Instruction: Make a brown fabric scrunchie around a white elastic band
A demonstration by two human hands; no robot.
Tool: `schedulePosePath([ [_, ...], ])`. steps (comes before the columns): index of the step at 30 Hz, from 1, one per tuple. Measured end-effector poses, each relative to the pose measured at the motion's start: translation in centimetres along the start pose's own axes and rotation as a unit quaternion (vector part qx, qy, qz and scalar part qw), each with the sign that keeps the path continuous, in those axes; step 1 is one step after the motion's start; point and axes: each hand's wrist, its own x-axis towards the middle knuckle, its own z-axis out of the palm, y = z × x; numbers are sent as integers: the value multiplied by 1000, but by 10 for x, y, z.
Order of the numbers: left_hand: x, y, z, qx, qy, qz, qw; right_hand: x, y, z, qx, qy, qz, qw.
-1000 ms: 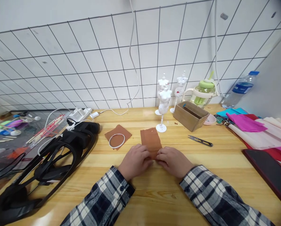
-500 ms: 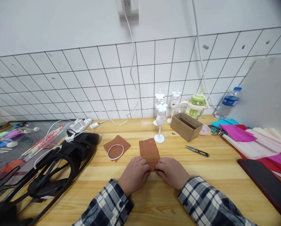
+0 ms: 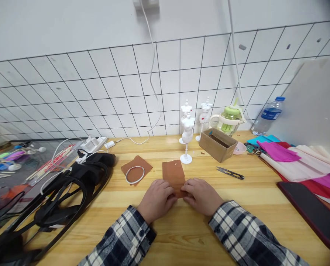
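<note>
A brown piece of fabric (image 3: 173,172) lies on the wooden table, its near edge between my hands. My left hand (image 3: 157,199) pinches the near left part, fingers closed over the cloth. On the near right corner, my right hand (image 3: 202,195) has its fingers closed on the same cloth. Both thumbs sit close together at the near edge, which my fingers partly cover. To the left, a second brown fabric piece (image 3: 137,162) lies flat with a pale ring (image 3: 128,180) on top of it. Thread snips (image 3: 230,173) rest to the right of my right hand.
White mini dress forms (image 3: 187,129) stand behind the cloth. A cardboard box (image 3: 218,145), a green-lidded cup (image 3: 231,118) and a water bottle (image 3: 269,116) are at the back right. Coloured fabrics (image 3: 300,162) and a dark flat case (image 3: 306,210) lie right; a black strapped object (image 3: 71,199) lies left.
The view has shifted slightly, so the whole scene sits a little higher. Both hands stay closed on the near edge of the brown fabric with hardly any movement.
</note>
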Motion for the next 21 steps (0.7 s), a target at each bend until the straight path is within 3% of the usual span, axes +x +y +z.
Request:
schedulePosePath([
  [7, 1, 0, 2, -9, 9, -6, 1000, 1, -2, -1, -5, -7, -4, 1000],
  [11, 1, 0, 4, -70, 36, -16, 997, 0, -4, -1, -4, -10, -6, 1000],
  [15, 0, -9, 5, -91, 104, -86, 987, -8, -15, -4, 99, -74, -53, 991],
  [17, -1, -15, 5, -65, 108, -107, 986, -10, -19, -6, 167, -102, -54, 979],
  [19, -2, -18, 6, -46, 86, -113, 989, -9, -17, -6, 175, -66, -20, 982],
  [21, -3, -15, 8, -49, 53, -108, 991, -5, -10, -4, 124, 21, 42, 991],
])
